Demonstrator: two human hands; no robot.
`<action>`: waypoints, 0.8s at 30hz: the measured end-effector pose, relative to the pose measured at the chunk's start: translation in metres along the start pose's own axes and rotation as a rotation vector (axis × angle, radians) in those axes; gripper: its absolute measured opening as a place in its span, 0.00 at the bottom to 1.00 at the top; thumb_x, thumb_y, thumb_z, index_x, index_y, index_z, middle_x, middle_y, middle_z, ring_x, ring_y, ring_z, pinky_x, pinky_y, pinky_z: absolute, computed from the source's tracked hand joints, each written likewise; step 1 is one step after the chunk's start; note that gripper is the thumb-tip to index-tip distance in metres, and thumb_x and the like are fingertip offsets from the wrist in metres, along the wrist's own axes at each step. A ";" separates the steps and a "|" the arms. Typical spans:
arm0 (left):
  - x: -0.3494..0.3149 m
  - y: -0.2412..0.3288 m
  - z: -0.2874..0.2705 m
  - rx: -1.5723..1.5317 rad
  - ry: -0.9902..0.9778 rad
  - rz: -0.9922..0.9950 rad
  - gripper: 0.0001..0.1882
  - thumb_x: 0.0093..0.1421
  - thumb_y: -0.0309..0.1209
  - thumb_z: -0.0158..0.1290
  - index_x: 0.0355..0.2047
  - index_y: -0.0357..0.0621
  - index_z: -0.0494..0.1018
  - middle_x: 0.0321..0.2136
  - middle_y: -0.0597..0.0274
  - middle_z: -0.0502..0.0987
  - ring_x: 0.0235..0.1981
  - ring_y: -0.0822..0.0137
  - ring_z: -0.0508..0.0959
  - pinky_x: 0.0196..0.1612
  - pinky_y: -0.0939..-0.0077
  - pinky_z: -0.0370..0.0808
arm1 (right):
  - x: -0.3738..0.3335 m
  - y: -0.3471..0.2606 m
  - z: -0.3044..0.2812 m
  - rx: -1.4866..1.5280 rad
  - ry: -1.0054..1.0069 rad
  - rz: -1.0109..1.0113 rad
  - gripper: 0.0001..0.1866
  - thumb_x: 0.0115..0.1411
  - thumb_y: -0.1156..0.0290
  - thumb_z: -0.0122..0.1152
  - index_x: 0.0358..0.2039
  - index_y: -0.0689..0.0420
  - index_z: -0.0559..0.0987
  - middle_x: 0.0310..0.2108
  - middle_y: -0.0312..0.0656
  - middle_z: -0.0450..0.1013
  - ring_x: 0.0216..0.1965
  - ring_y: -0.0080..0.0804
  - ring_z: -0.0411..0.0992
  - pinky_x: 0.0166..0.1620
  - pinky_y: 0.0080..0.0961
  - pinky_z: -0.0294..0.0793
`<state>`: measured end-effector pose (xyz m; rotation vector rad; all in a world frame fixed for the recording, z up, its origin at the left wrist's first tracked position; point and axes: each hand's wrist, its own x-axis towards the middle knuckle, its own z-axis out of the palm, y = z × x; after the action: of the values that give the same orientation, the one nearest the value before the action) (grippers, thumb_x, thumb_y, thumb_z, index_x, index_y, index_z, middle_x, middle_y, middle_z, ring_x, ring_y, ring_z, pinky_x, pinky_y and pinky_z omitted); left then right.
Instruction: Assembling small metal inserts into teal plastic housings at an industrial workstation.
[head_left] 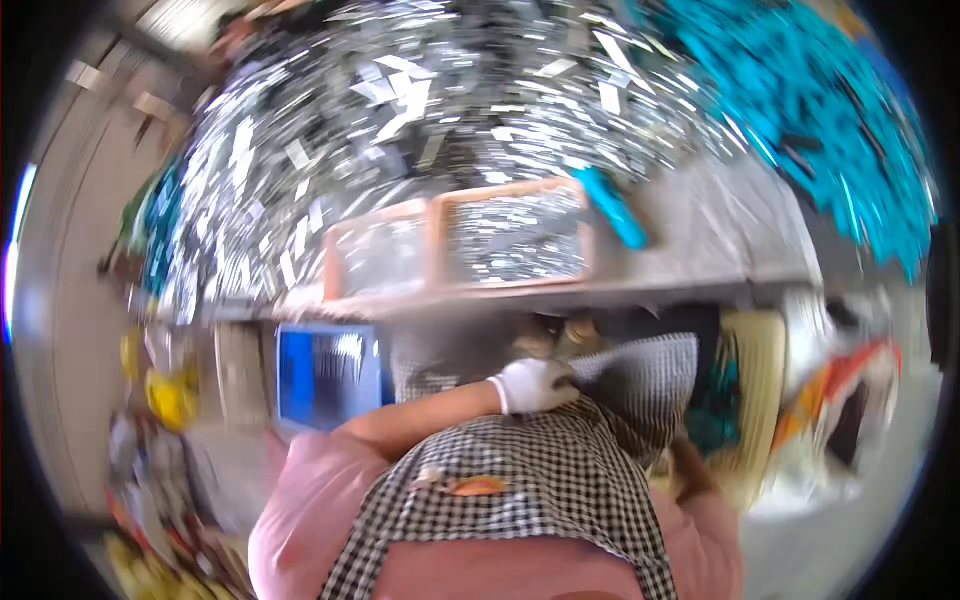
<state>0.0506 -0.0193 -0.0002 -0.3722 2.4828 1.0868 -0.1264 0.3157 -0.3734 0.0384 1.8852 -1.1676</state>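
My left hand (535,386), in a white glove, is closed on the black-and-white checked apron (640,380) at my waist. The cloth is pulled up and bunched to the right of its fingers. My right forearm (690,468) goes down behind the raised apron, which hides my right hand. Ahead on the table, two orange-rimmed trays (438,245) stand side by side with small shiny pieces in them. Just right of them lies a teal elongated object (612,208), blurred.
A large heap of shiny silver strips (400,110) covers the table beyond the trays; teal pieces (820,110) are piled at far right. Below the table edge are a blue bin (330,375) at left and a cream basket (757,400) at right. A yellow object (172,400) lies further left.
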 end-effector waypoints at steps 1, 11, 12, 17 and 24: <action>-0.001 -0.004 0.000 -0.031 -0.074 -0.030 0.24 0.60 0.50 0.53 0.47 0.46 0.76 0.40 0.47 0.80 0.41 0.50 0.80 0.45 0.61 0.76 | -0.027 0.031 -0.024 0.032 -0.044 -0.051 0.27 0.68 0.54 0.40 0.58 0.59 0.70 0.57 0.56 0.68 0.57 0.55 0.67 0.58 0.43 0.68; -0.036 -0.012 -0.036 -0.041 0.575 0.425 0.19 0.56 0.41 0.58 0.42 0.41 0.77 0.33 0.49 0.79 0.35 0.49 0.79 0.44 0.57 0.76 | -0.082 -0.068 -0.069 0.576 -0.129 -0.279 0.29 0.68 0.53 0.38 0.60 0.62 0.68 0.58 0.52 0.67 0.58 0.48 0.66 0.60 0.39 0.67; -0.051 -0.003 -0.059 -0.092 0.602 0.386 0.17 0.56 0.38 0.58 0.40 0.39 0.77 0.32 0.50 0.79 0.35 0.50 0.79 0.43 0.58 0.76 | -0.073 -0.123 -0.056 0.648 -0.122 -0.286 0.30 0.69 0.53 0.38 0.61 0.62 0.68 0.58 0.51 0.67 0.58 0.47 0.66 0.60 0.39 0.67; -0.079 -0.025 -0.158 0.259 1.269 0.119 0.18 0.51 0.30 0.61 0.43 0.38 0.75 0.31 0.50 0.79 0.32 0.53 0.80 0.35 0.64 0.78 | -0.099 -0.246 -0.053 -0.111 0.660 -0.770 0.15 0.66 0.71 0.48 0.48 0.66 0.74 0.45 0.45 0.74 0.46 0.34 0.72 0.53 0.31 0.71; -0.075 -0.130 -0.289 0.392 0.738 -0.774 0.15 0.52 0.32 0.57 0.39 0.40 0.80 0.39 0.46 0.81 0.42 0.48 0.81 0.47 0.62 0.77 | -0.218 -0.463 0.082 -0.388 0.284 -1.403 0.05 0.58 0.83 0.52 0.34 0.67 0.76 0.32 0.46 0.74 0.34 0.34 0.74 0.39 0.26 0.72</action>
<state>0.0943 -0.3144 0.1290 -1.6578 2.6025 0.1309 -0.1459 0.0853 0.0906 -1.6180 2.3395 -1.6294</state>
